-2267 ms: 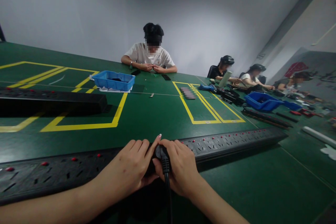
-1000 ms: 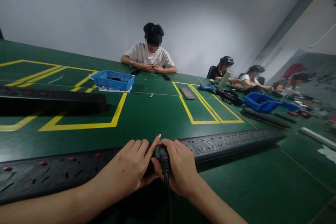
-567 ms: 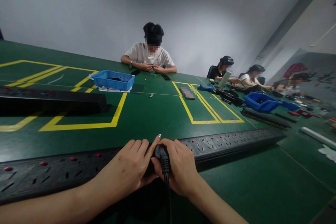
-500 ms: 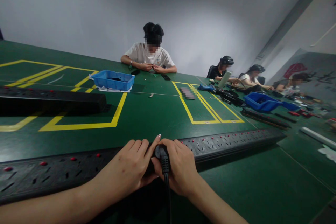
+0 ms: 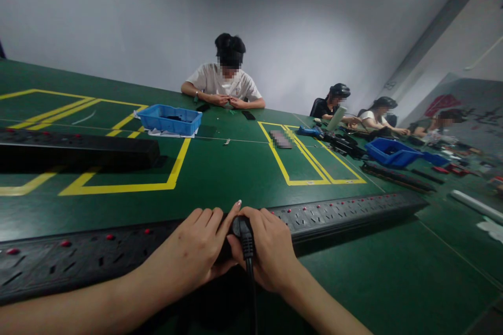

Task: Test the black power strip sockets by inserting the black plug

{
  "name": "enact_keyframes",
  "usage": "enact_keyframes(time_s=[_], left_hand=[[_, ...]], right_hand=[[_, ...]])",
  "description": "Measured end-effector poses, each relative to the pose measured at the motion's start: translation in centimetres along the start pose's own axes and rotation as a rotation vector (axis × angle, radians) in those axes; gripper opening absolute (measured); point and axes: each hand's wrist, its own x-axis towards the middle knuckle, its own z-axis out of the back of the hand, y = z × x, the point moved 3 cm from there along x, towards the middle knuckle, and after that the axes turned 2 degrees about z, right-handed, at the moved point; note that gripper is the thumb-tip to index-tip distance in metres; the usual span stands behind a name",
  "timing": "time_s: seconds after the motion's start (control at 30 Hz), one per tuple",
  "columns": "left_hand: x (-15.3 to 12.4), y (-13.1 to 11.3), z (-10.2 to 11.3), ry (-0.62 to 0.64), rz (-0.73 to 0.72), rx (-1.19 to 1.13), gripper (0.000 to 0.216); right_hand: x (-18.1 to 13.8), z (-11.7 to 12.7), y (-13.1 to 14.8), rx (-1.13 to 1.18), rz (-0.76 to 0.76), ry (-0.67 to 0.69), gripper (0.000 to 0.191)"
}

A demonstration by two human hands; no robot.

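A long black power strip [image 5: 338, 215] with rows of sockets and red buttons lies slantwise across the green table in front of me. My left hand [image 5: 196, 246] is closed around the strip's middle, fingers over its far edge. Beside it, my right hand [image 5: 271, 251] is closed on a black plug [image 5: 242, 229] that sits against the strip. The plug's cable [image 5: 251, 303] runs down toward me. Its prongs and the sockets beneath are hidden, so I cannot tell how deep it sits.
A second black power strip [image 5: 78, 151] lies at the left. Behind it stands a blue bin [image 5: 168, 120]; another blue bin [image 5: 393, 153] is at the right near a phone-like flat object [image 5: 281, 139]. A person [image 5: 226, 84] sits opposite; several others sit at the right.
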Motion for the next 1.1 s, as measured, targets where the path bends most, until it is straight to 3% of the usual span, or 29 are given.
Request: enact_keyframes(time_s=[1.1], left_hand=[[-0.10,0.01,-0.05,-0.017,-0.007,0.005,0.061]], right_hand=[[0.16,0.22,-0.06,-0.001,0.014,-0.020,0.030]])
